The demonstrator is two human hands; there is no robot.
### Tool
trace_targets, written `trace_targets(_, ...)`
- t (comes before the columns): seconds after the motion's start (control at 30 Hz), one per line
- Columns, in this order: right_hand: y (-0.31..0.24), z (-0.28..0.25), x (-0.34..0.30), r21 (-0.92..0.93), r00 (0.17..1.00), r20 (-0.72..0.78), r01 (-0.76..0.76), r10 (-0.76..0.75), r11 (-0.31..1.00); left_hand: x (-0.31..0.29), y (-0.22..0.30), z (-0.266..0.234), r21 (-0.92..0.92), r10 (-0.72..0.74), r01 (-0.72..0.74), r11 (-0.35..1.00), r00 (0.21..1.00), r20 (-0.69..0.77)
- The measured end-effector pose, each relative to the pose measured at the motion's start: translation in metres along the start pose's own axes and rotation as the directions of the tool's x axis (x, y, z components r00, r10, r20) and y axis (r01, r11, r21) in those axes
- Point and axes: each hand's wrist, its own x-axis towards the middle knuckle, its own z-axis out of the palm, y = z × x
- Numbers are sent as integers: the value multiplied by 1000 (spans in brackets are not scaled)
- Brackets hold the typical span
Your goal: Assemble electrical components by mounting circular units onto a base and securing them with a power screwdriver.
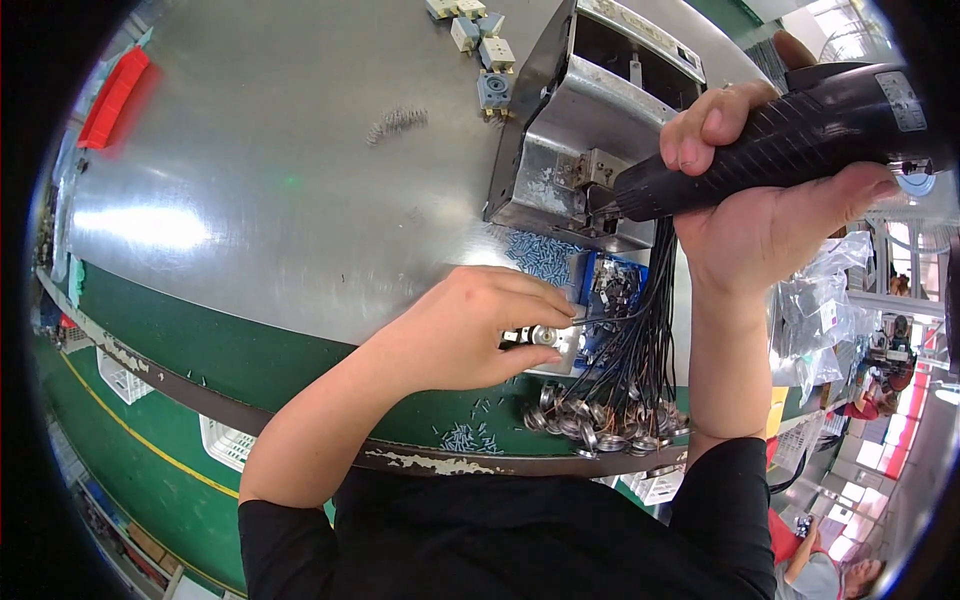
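In my right hand (745, 235) is a thick black electric screwdriver (750, 150), gripped round its body with the thumb lying along it. The driver's nose is at the front outlet of a metal screw feeder (560, 135); its very tip is hard to make out. My left hand (475, 325) pinches a small round metal part (543, 336) between thumb and fingers, over a small metal plate (572, 350). A black wire runs to that part from the right. Beside the left hand lie loose screws (540, 255) and a blue tray (588, 280) of small metal pieces.
Black wires (660, 310) with round metal ends (590, 425) hang at the table's near edge. More screws (468, 438) lie on the green mat (270, 335). Springs (398, 123), boxy components (494, 88) and a red bin (113, 98) are farther off. Plastic bags (825, 300) lie right.
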Motion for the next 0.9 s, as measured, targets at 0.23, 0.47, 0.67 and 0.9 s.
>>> trace_targets(0.23, -18, 31, -2, -501, 994, -81, -108, 77, 859, 0, 3, 0, 8, 7, -7, 1000, 1000, 7)
trace_targets(0.47, -23, 32, -17, -237, 980, -92, -194, 176, 952, -3, 0, 3, -9, -7, 7, 1000, 1000, 4)
trace_targets(0.67, -24, -2, -72, -90, 975, -201, 81, -98, 993, 0, 1, 0, 26, 5, -5, 1000, 1000, 12)
trace_targets(0.9, -51, 43, -78, -90, 981, -8, -191, 191, 977, -7, -1, 2, 19, -19, 20, 1000, 999, -27)
